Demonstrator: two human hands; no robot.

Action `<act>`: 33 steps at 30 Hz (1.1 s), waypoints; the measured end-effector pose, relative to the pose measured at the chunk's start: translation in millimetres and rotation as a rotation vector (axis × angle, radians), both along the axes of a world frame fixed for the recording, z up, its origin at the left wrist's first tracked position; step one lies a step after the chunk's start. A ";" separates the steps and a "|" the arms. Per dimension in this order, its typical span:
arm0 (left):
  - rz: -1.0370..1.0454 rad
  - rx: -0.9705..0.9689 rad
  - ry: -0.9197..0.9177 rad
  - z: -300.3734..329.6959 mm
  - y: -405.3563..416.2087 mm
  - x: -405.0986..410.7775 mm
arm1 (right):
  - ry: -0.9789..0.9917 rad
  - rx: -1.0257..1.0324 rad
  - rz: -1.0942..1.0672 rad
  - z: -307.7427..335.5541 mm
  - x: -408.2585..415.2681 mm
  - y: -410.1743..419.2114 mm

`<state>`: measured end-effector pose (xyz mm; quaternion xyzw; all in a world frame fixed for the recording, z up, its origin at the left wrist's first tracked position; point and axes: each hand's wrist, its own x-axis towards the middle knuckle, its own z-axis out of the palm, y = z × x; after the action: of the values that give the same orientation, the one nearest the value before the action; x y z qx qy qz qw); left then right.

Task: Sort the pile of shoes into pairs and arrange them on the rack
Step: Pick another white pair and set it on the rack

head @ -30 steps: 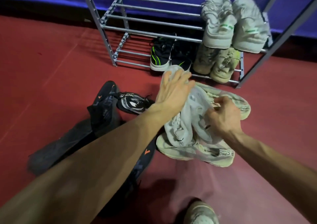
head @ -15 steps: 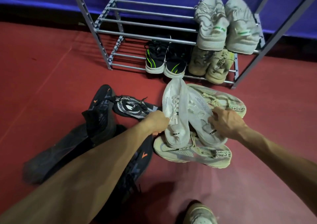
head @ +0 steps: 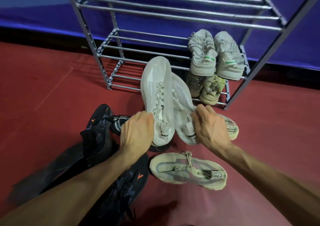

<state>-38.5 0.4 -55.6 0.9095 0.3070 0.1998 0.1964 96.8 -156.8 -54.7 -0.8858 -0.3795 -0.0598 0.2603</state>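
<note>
On the far left of the red floor (head: 43,91) lies a heap of dark shoes (head: 97,139) with orange marks, and one more dark shoe (head: 128,182) with an orange mark sits partly under the left forearm. Just right of the heap, a black patterned shoe (head: 116,122) with white lettering peeks out behind the left hand (head: 136,132). That hand curls its fingers round the heel side of a white shoe (head: 156,94), which is held up off the floor with its toe pointing toward the rack (head: 173,18). Touching it on the right is a second white shoe (head: 183,111), gripped at its side by the right hand (head: 210,127), fingers bent over the upper. Below the two hands, a beige shoe (head: 187,170) with a grey mesh top lies on its own on the floor, toe to the left. Another beige shoe (head: 231,127) shows behind the right hand. On the rack, the middle shelf carries a pair of grey shoes (head: 216,56) with green heel tabs at its right end, and the lowest shelf beneath them holds a tan pair (head: 206,87). The top shelf bars are bare metal.
</note>
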 end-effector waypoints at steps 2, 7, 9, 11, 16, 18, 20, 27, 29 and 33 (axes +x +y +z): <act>0.037 -0.001 -0.070 6.6 14.1 -2.9 | -0.007 0.060 -0.018 9.2 -1.2 15.0; 0.142 -0.012 -0.187 35.5 59.9 14.9 | 0.055 0.204 -0.113 24.7 9.0 57.3; 0.140 -0.009 -0.189 48.4 71.8 28.6 | 0.095 0.230 -0.185 31.4 14.3 71.6; 0.126 -0.008 -0.176 59.9 80.7 44.1 | 0.155 0.249 -0.263 39.9 21.2 82.8; 0.146 0.060 -0.065 80.1 110.7 82.1 | 0.156 0.304 -0.390 77.5 57.5 115.0; 0.130 0.028 -0.043 82.7 125.6 96.9 | 0.152 0.340 -0.352 86.4 72.7 126.1; 0.108 -0.086 -0.013 80.9 137.0 106.6 | 0.089 0.302 -0.239 82.6 73.1 132.5; 0.188 -0.336 0.069 49.5 123.5 111.5 | -0.179 -0.221 0.027 41.8 65.4 134.0; 0.204 -0.316 -0.010 44.5 121.0 109.4 | -0.191 -0.258 0.019 41.8 74.7 141.1; 0.148 -0.178 -0.127 40.9 128.7 113.4 | -0.263 -0.249 0.007 35.9 83.6 155.8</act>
<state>74.9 129.0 -14.7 0.8490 0.3767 0.2428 0.2800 180.4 -1.0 -18.8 -0.8944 -0.4179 -0.1266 0.0968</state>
